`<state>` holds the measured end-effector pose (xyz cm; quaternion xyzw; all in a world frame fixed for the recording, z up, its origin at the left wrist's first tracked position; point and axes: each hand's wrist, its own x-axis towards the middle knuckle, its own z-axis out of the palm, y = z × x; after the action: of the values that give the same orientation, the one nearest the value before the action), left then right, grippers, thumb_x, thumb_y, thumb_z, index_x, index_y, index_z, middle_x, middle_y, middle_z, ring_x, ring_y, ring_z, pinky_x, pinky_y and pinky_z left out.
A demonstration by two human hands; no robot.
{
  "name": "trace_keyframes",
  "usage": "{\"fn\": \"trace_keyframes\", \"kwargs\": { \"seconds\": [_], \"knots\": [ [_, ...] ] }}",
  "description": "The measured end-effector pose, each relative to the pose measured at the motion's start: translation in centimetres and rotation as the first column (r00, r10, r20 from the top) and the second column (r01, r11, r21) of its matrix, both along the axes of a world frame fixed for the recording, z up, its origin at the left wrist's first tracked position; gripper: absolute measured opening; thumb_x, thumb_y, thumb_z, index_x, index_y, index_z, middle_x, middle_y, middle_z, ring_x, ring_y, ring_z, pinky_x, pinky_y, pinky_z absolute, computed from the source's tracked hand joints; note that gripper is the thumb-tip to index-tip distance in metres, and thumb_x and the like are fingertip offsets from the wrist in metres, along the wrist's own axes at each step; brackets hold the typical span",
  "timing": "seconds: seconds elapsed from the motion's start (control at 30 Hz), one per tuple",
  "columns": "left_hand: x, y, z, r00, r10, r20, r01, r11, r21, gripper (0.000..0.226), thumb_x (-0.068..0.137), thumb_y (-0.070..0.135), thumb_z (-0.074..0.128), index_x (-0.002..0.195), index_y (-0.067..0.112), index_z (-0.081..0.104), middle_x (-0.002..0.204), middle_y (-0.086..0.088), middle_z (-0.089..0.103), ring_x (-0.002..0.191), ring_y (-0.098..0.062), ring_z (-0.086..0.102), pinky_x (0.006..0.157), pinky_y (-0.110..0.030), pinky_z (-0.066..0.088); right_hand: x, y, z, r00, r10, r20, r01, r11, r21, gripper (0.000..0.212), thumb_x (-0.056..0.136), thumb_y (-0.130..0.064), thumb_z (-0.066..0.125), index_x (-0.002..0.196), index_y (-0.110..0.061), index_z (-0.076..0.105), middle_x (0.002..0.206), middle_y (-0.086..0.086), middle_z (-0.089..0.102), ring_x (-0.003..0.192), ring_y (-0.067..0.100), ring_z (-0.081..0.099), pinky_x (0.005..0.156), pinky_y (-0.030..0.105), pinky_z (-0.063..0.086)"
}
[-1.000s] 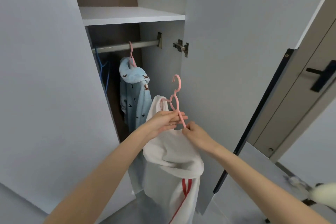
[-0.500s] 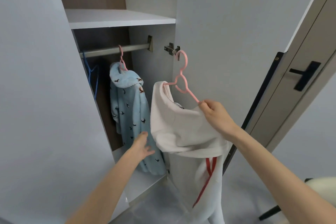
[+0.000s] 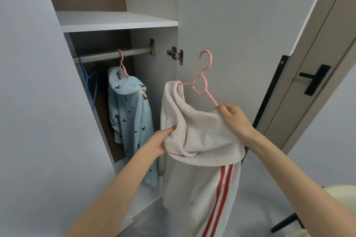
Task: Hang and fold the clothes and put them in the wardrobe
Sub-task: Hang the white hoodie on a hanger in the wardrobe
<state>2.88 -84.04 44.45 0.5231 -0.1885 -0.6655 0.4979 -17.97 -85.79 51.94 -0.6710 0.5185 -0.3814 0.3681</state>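
A white garment with red stripes (image 3: 202,140) hangs from a pink hanger (image 3: 202,82) held in front of the open wardrobe. My right hand (image 3: 234,119) grips the hanger's right arm together with the cloth. My left hand (image 3: 160,143) grips the garment's left edge lower down. The hanger's hook is free in the air, right of the metal rail (image 3: 113,55). On that rail hangs a light blue garment with bird prints (image 3: 131,113) on a second pink hanger (image 3: 122,64).
An empty blue hanger (image 3: 90,86) hangs at the rail's left end. A white shelf (image 3: 115,22) lies above the rail. The wardrobe's doors stand open on both sides. A room door with a black handle (image 3: 316,79) is at the right.
My left hand has come up from near the blue garment and taken hold of the white garment's left edge. The hanger stays raised in my right hand.
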Motion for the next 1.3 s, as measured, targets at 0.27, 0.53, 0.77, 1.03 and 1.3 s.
{"fn": "trace_keyframes", "kwargs": {
  "seconds": [0.27,0.53,0.77,1.03,1.3],
  "knots": [
    [4.5,0.7,-0.4,-0.064,0.156,0.986,0.037,0.987,-0.154,0.036,0.087,0.012,0.054,0.121,0.008,0.044,0.106,-0.011,0.059,0.092,-0.029,0.059,0.065,-0.033,0.039,1.2,-0.4,-1.2,0.995,-0.05,-0.088,0.042,0.995,-0.094,0.027,0.096,-0.018,0.043,0.07,-0.011,0.038,0.063,0.002,0.029,0.058,0.014,0.023,0.05,0.028,0.019],
    [5.6,1.1,-3.2,-0.498,0.396,0.771,0.504,0.856,-0.114,0.067,0.049,-0.009,0.077,0.106,0.017,0.054,0.112,-0.011,0.04,0.091,-0.026,0.042,0.057,-0.029,0.04,2.4,0.4,-0.7,0.98,-0.024,-0.198,-0.013,0.983,-0.182,0.037,0.096,-0.017,0.044,0.06,-0.019,0.036,0.052,-0.005,0.033,0.051,0.013,0.026,0.048,0.028,0.022],
    [4.9,4.0,-6.6,-0.306,0.067,0.95,0.762,0.616,0.202,0.069,0.088,0.028,0.048,0.149,0.028,0.017,0.152,0.007,0.027,0.142,-0.009,0.02,0.119,-0.044,-0.003,1.7,0.3,1.3,0.988,0.023,-0.152,-0.06,0.968,-0.243,0.035,0.097,-0.02,0.044,0.064,-0.015,0.033,0.054,-0.007,0.026,0.05,0.008,0.021,0.045,0.022,0.019],
    [4.5,0.9,-4.4,-0.324,0.359,0.875,0.851,0.515,0.104,0.009,0.079,0.015,0.057,0.086,0.011,0.06,0.089,-0.001,0.055,0.089,-0.017,0.055,0.119,-0.034,0.017,0.1,-0.7,2.1,0.985,0.006,-0.173,-0.055,0.96,-0.275,0.035,0.098,-0.02,0.044,0.064,-0.014,0.035,0.055,-0.007,0.028,0.049,0.007,0.022,0.043,0.019,0.021],
    [5.4,4.0,2.8,-0.443,-0.021,0.896,0.734,0.565,0.376,0.012,0.086,0.027,0.046,0.097,0.028,0.049,0.067,0.0,0.051,0.063,-0.015,0.05,0.059,-0.029,0.038,-0.6,-2.1,-0.1,0.972,-0.007,-0.237,-0.033,0.986,-0.164,0.032,0.098,-0.019,0.043,0.069,-0.01,0.035,0.057,-0.001,0.029,0.052,0.012,0.023,0.043,0.021,0.022]
  ]
}}
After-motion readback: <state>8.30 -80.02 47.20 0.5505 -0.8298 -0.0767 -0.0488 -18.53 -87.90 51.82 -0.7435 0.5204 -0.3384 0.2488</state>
